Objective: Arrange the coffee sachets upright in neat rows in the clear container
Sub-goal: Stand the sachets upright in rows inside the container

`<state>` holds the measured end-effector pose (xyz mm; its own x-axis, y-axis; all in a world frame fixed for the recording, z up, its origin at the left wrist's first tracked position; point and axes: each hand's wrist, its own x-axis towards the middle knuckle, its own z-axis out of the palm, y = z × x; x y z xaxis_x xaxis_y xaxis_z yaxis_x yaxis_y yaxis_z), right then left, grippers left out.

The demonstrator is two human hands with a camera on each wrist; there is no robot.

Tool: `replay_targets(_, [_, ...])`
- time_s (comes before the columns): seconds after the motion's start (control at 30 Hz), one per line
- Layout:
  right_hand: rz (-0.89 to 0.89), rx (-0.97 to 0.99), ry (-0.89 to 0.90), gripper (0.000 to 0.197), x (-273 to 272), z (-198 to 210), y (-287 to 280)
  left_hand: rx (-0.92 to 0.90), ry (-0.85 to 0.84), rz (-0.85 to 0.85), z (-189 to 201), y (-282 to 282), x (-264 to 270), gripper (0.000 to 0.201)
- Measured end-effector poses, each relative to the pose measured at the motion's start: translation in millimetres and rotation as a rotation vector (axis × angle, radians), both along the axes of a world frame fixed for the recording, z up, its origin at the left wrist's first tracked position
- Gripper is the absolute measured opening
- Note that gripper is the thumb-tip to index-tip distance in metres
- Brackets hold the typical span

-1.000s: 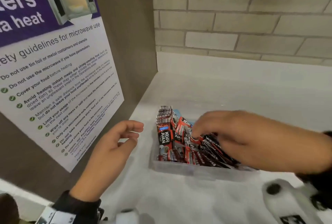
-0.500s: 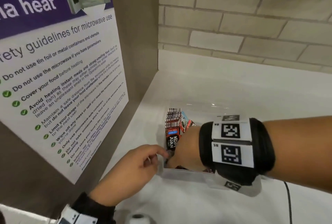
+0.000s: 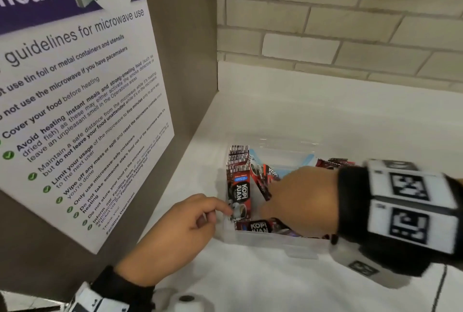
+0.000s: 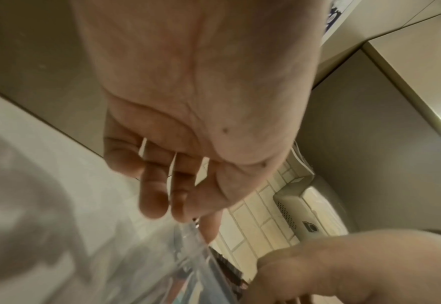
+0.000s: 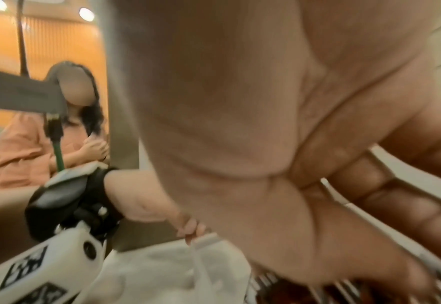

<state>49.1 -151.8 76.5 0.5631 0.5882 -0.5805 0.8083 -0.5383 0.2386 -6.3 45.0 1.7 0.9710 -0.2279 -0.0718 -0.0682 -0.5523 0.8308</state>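
Observation:
A clear container [image 3: 275,240] stands on the white counter. Several red-and-black coffee sachets [image 3: 238,181] stand upright in a row along its left wall; others [image 3: 258,226] lie loose on the bottom. My left hand [image 3: 215,211] pinches the container's front left corner. In the right wrist view my left hand [image 5: 191,230] has its fingertips on the rim [image 5: 209,242]. My right hand [image 3: 300,201] reaches down inside the container, back up, fingers hidden among the sachets. In the right wrist view my right hand [image 5: 383,236] sits just above sachets [image 5: 279,288], and its hold is unclear.
A brown side panel with a microwave guidelines poster [image 3: 87,111] rises close on the left. A brick wall [image 3: 325,23] stands behind the white counter [image 3: 325,116]. A person in orange [image 5: 32,144] sits in the background.
My right hand swung left and dipped into the container beside the upright row. My left hand moved right from open air and took the container's front left corner.

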Motion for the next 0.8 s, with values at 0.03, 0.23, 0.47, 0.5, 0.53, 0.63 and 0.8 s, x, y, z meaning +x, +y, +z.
replay_targets(0.03, [-0.025, 0.012, 0.026, 0.033, 0, 2, -9, -0.009, -0.015, 0.011, 2, -1, 0, 0.057])
replay_targets(0.23, [-0.137, -0.009, -0.028, 0.039, -14, 26, -54, -0.313, 0.063, 0.114, 23, -29, 4, 0.043])
replay_targets(0.47, [-0.235, 0.174, -0.033, 0.044, -20, 22, -95, -0.453, 0.45, 0.01, 28, -88, 9, 0.041])
replay_targets(0.5, [-0.239, 0.213, -0.03, 0.045, -21, 19, -98, -0.433, 0.456, 0.012, 27, -93, 10, 0.048])
replay_targets(0.53, [-0.232, 0.24, -0.038, 0.044, -23, 18, -100, -0.393, 0.445, 0.008, 25, -97, 11, 0.052])
replay_targets(0.63, [-0.22, 0.287, -0.042, 0.036, -22, 15, -102, -0.266, 0.383, -0.052, 24, -103, 12, 0.055])
replay_targets(0.8, [-0.157, 0.365, 0.04, 0.032, -16, 18, -100, -0.14, 0.33, -0.23, 24, -112, 10, 0.061])
